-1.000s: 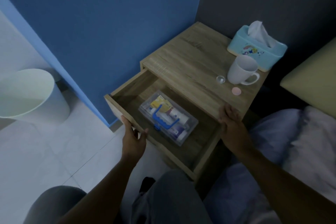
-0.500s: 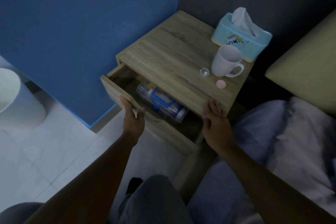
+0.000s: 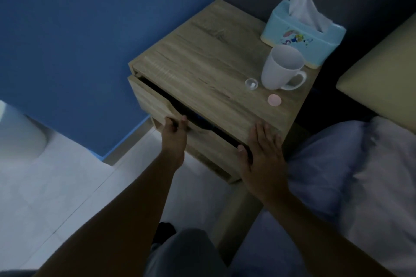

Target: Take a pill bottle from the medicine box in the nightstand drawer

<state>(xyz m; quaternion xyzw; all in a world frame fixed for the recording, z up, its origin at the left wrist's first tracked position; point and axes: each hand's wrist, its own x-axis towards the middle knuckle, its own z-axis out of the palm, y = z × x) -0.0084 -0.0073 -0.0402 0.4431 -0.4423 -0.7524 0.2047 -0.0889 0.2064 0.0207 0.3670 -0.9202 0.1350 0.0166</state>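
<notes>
Honestly, not much of the task looks done from where I stand. Nightstand (image 3: 209, 69) sits mid-frame, its drawer (image 3: 157, 101) open only a narrow slit, dark gap running from about 10 o'clock down to 4 o'clock along the front. Left hand (image 3: 174, 134) grasps the drawer's front edge, fingers hooked over the top lip, thumb side outside. Right hand (image 3: 262, 155) lies flat and released on the nightstand's near corner at about 5 o'clock, palm down, thumb at the gap's end, holding nothing. Medicine box is not really visible; only a faint blue hint shows in the slit just beyond the left hand, too dark to call. Pill bottle cannot be seen at all, presumably inside that box in the drawer. On top, toward 1 o'clock: white mug (image 3: 282, 68), tissue box (image 3: 304, 36) just behind it, a small clear cap (image 3: 251, 84) beside the mug, a pink disc (image 3: 274, 99) near the edge. Judgement: neither hand has a bottle, so the box, its lid and the pick are all left, and the drawer needs to be well open for that.
</notes>
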